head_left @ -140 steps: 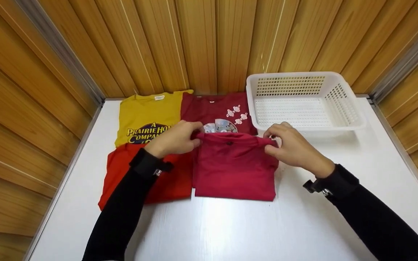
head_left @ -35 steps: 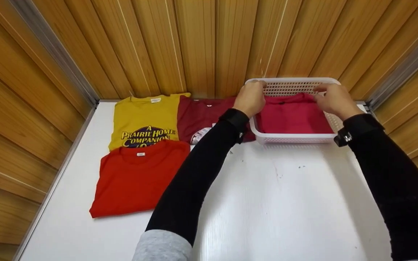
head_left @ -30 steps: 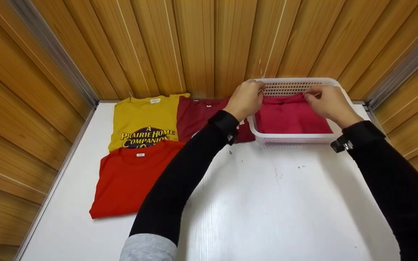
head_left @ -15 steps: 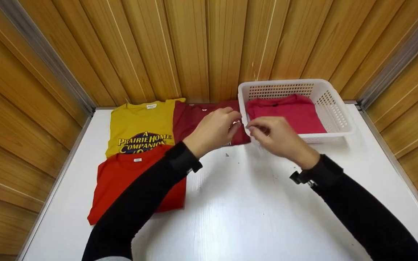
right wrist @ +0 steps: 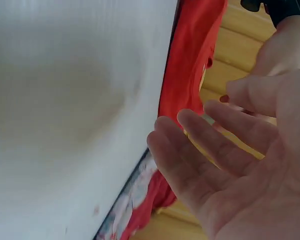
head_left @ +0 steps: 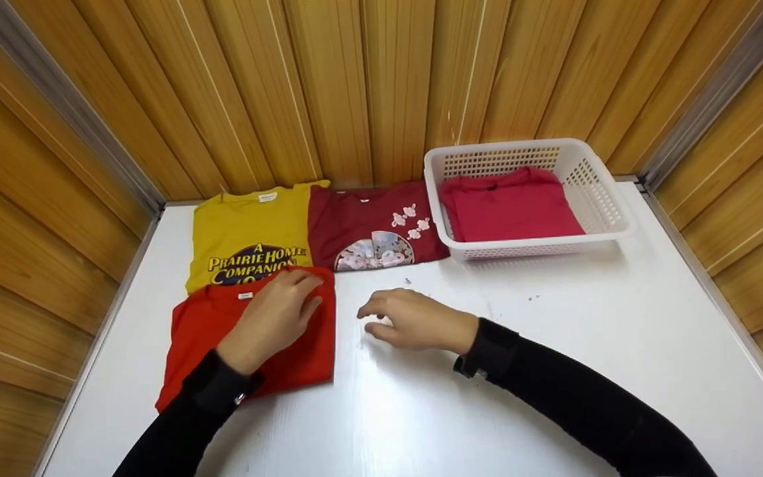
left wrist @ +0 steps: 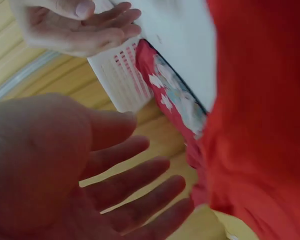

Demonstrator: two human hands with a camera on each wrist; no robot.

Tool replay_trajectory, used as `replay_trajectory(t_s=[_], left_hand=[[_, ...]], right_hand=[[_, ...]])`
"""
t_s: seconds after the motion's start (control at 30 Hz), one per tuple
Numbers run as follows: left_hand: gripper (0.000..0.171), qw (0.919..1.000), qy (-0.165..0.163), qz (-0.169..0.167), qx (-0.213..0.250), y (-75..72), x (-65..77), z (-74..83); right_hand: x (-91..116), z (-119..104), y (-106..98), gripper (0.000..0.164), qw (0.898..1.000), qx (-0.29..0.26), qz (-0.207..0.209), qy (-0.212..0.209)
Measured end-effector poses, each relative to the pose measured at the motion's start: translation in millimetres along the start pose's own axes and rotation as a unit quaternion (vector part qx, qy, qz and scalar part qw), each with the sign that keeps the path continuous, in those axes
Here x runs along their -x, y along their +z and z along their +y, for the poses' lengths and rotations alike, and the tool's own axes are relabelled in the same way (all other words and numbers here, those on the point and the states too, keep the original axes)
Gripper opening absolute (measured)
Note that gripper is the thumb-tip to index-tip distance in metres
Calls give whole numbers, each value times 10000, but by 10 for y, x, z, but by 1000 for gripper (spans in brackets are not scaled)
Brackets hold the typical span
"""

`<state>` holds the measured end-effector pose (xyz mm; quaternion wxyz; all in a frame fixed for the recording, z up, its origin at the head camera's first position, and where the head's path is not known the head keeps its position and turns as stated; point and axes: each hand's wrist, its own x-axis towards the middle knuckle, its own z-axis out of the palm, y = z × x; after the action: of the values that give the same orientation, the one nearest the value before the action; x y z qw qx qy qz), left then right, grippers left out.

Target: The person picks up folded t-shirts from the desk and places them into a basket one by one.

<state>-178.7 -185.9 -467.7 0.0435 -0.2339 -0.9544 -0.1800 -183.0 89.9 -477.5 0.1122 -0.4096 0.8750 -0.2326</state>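
A folded red T-shirt (head_left: 302,344) lies at the front left of the white table. Over it hovers my left hand (head_left: 274,318), fingers relaxed and holding nothing; the left wrist view shows those fingers (left wrist: 135,185) spread apart from the cloth. Just right of the red shirt, my right hand (head_left: 414,321) is above the bare table, its fingers loosely bent and grasping nothing. A folded crimson shirt (head_left: 514,209) lies inside the white plastic basket (head_left: 534,245) at the back right.
Behind the red shirt lies a folded yellow T-shirt (head_left: 249,225) with dark printed lettering, partly overlapped by it. A dark red shirt (head_left: 355,218) with a floral print sits between the yellow one and the basket. Wood-look panels (head_left: 335,86) wall the table's back and sides.
The crimson shirt went from the table's middle into the basket, where both hands let go of it. Since then both hands have moved left and toward the front, to the red T-shirt.
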Motion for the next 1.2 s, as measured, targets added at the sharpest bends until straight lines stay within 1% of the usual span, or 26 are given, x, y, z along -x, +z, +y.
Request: replay_trajectory(t_s=[0.03,0.1,0.17,0.23,0.3,0.33,0.4,0.5,0.57,0.63,0.7,0.8,0.9,0.97,1.07,1.2], left_hand=[[35,9999,-136,-71,-16,-11,105,-66],[35,9994,-335,-73,-6,-49,286,-204],[31,9987,-488,49,-158,-116,431,-348],[26,9970,-671,170,-352,-205,531,-492],[23,9940,-915,189,-571,-295,597,-620],[22,9923,-1041,142,-657,-328,619,-673],[24,9896,-1270,-43,-672,-356,645,-766],[27,9865,-1473,-403,-587,-312,664,-854],[30,9851,-1522,-598,-539,-256,665,-892],[31,9844,-1502,-714,-577,-206,664,-898],[31,9845,-1431,-758,-673,-172,652,-890],[32,9842,-1357,-816,-792,-164,641,-866],[33,9832,-1330,-927,-833,-154,614,-823],[35,9828,-1291,-984,-884,-129,590,-769],[34,9835,-1185,-970,-962,-57,546,-662],[37,9851,-1058,-1016,-895,27,472,-489]], right_hand=[[-33,-44,45,32,9999,90,-30,-73],[-108,-153,113,34,9996,216,-69,-188],[-197,-251,172,35,9992,295,-72,-276],[-297,-331,228,37,9989,362,-74,-305],[-399,-391,281,39,9985,459,-111,-289],[-447,-409,312,41,9981,540,-134,-260],[-537,-425,374,47,9969,742,-209,-148],[-642,-423,467,54,9934,1057,-442,60],[-685,-415,526,56,9906,1213,-608,158],[-705,-415,578,55,9882,1350,-694,207],[-706,-425,614,52,9869,1444,-683,230],[-690,-457,656,50,9865,1518,-534,303],[-632,-472,671,48,9855,1631,-322,330],[-578,-461,673,47,9846,1716,-146,296],[-488,-408,669,45,9820,1862,107,293],[-349,-303,636,46,9800,1904,299,490]])
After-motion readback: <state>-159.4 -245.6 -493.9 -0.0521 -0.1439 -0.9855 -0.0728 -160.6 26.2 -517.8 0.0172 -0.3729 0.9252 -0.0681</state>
